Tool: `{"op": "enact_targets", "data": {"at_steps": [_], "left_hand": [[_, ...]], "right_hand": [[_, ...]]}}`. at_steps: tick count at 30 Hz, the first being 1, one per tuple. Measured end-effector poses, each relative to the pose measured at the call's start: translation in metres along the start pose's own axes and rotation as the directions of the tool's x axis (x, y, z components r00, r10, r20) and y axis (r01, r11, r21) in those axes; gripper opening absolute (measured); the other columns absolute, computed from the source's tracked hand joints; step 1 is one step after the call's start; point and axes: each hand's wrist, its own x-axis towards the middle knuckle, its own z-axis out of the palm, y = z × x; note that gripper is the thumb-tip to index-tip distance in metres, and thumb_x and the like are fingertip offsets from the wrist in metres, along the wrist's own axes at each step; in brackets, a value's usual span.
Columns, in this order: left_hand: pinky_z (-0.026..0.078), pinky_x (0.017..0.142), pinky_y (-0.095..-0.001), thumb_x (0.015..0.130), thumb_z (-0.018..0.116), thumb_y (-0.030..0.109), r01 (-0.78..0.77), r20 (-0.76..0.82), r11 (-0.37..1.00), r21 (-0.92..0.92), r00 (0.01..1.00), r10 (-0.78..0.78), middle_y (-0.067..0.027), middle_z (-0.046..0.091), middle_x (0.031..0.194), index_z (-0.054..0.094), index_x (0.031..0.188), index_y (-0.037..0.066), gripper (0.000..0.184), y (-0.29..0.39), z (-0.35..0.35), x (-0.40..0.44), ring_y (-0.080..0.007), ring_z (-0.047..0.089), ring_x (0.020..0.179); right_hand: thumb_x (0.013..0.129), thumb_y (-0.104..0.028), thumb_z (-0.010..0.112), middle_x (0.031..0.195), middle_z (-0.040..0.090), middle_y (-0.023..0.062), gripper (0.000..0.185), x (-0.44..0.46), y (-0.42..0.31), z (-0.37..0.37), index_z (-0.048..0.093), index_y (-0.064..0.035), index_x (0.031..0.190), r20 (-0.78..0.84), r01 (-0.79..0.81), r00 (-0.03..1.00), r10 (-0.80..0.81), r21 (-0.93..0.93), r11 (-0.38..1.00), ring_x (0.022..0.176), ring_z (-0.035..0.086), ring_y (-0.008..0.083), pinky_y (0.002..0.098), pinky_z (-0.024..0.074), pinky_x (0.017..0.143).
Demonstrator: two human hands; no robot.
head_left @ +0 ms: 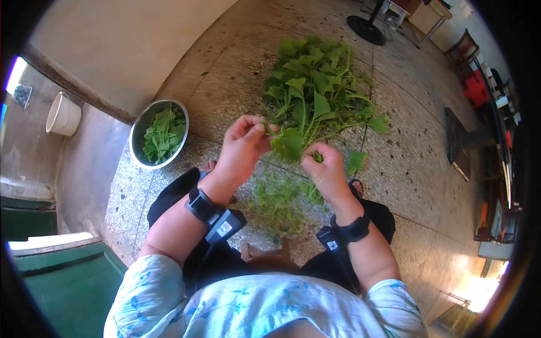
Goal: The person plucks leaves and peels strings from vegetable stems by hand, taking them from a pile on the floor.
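Between my hands is a leafy green stem (289,144) with a broad leaf. My left hand (243,141) pinches it at the left end, thumb against fingers. My right hand (326,169) is closed around a green piece, its fingers curled in; whether that piece belongs to the same stem I cannot tell. Just beyond my hands a large heap of leafy green stems (315,84) lies on the floor. Below them, between my feet, is a looser pile of thin pale green trimmings (276,197). One loose leaf (356,162) rests right of my right hand.
A metal bowl (181,147) with picked leaves (162,138) stands on the floor to the left. Farther left are a white bucket (64,115) and a green door (67,290). A round black stand base (366,30) is at the back; furniture lines the right side.
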Motion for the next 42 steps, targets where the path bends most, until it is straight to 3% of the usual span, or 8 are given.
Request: {"op": "enact_targets", "data": {"at_steps": [4, 8, 10, 15, 20, 30, 36, 42], "left_hand": [[0.047, 0.069, -0.029, 0.087, 0.046, 0.01, 0.027, -0.042, 0.997, -0.075, 0.999, -0.031, -0.0096, 0.057, 0.089, 0.045, 0.092, 0.006, 0.006, 0.021, -0.026, 0.002, -0.0173, 0.058, 0.077], [0.046, 0.072, -0.0319, 0.08, 0.053, 0.007, -0.098, -0.215, 0.679, 0.727, 0.907, 0.361, -0.012, 0.056, 0.095, 0.049, 0.095, 0.005, 0.016, 0.067, -0.081, 0.005, -0.0219, 0.057, 0.082], [0.045, 0.075, -0.0369, 0.073, 0.058, 0.007, 0.211, 0.034, -0.256, 0.943, 0.707, 0.706, -0.0159, 0.054, 0.1, 0.051, 0.098, 0.007, 0.026, 0.089, -0.097, -0.003, -0.0305, 0.054, 0.088], [0.046, 0.062, -0.0298, 0.071, 0.061, 0.009, -0.356, 0.242, 0.228, 0.906, 0.879, 0.411, -0.0118, 0.058, 0.08, 0.056, 0.092, 0.004, 0.022, 0.026, -0.057, 0.004, -0.0217, 0.056, 0.066], [0.045, 0.064, -0.0346, 0.069, 0.061, 0.008, -0.338, 0.31, 0.47, 0.815, 0.941, 0.139, -0.0145, 0.058, 0.081, 0.055, 0.084, 0.0, 0.018, -0.028, 0.036, -0.021, -0.0283, 0.057, 0.074], [0.04, 0.068, -0.0373, 0.063, 0.062, 0.002, -0.584, 0.561, 0.117, 0.803, 0.808, 0.181, -0.0095, 0.055, 0.075, 0.056, 0.077, 0.005, 0.016, -0.015, 0.025, 0.004, -0.0288, 0.052, 0.076], [0.038, 0.073, -0.0376, 0.061, 0.064, 0.002, -0.732, 0.719, 0.039, 0.681, 0.677, 0.157, -0.005, 0.05, 0.077, 0.058, 0.075, 0.008, 0.016, 0.004, 0.03, 0.005, -0.0255, 0.049, 0.084], [0.037, 0.075, -0.0385, 0.061, 0.064, 0.004, -0.748, 0.751, -0.068, 0.66, 0.656, 0.08, -0.0024, 0.049, 0.075, 0.06, 0.074, 0.01, 0.015, 0.009, 0.033, 0.001, -0.0242, 0.049, 0.085]], "right_hand": [[0.073, -0.01, 0.058, 0.06, 0.052, -0.0008, 0.01, 0.001, 0.016, -0.003, 0.056, 0.0001, 0.071, 0.004, 0.118, 0.993, -0.118, -0.109, 0.987, 0.057, 0.044, 0.0056, 0.0229, 0.0373, 0.052], [0.08, -0.017, 0.058, 0.059, 0.05, -0.0015, 0.018, -0.004, 0.015, -0.007, 0.058, -0.0001, 0.073, 0.051, 0.123, 0.992, -0.115, -0.194, 0.973, 0.056, 0.041, 0.0047, 0.0219, 0.034, 0.05], [0.082, -0.018, 0.055, 0.059, 0.049, -0.0022, 0.021, -0.005, 0.021, -0.01, 0.058, -0.0001, 0.073, 0.059, 0.065, 0.997, -0.058, -0.122, 0.99, 0.055, 0.039, 0.004, 0.0211, 0.0319, 0.049], [0.088, -0.021, 0.049, 0.064, 0.049, -0.003, 0.026, -0.006, 0.019, 0.005, 0.06, 0.0007, 0.081, -0.021, -0.049, 0.999, 0.049, -0.001, 0.999, 0.057, 0.038, 0.0034, 0.0194, 0.03, 0.051], [0.087, -0.018, 0.049, 0.086, 0.06, 0.005, 0.023, -0.004, 0.01, 0.018, 0.06, 0.0005, 0.095, -0.108, -0.022, 0.992, 0.069, 0.387, 0.922, 0.077, 0.055, 0.0103, 0.0223, 0.0426, 0.07], [0.087, -0.024, 0.05, 0.097, 0.059, 0.0091, 0.031, -0.001, 0.012, -0.012, 0.056, 0.002, 0.102, 0.067, -0.185, 0.979, 0.19, 0.676, 0.713, 0.087, 0.054, 0.014, 0.0282, 0.0432, 0.078], [0.079, -0.01, 0.057, 0.072, 0.058, 0.0008, 0.016, -0.008, 0.005, -0.032, 0.06, 0.001, 0.09, 0.212, -0.01, 0.977, 0.025, -0.074, 0.997, 0.065, 0.05, 0.0051, 0.0204, 0.0405, 0.058], [0.077, -0.009, 0.058, 0.063, 0.056, 0.0028, 0.011, -0.014, -0.005, -0.031, 0.058, 0.0017, 0.081, 0.214, 0.025, 0.977, 0.004, -0.134, 0.991, 0.058, 0.048, 0.0071, 0.0229, 0.0395, 0.053]]}}
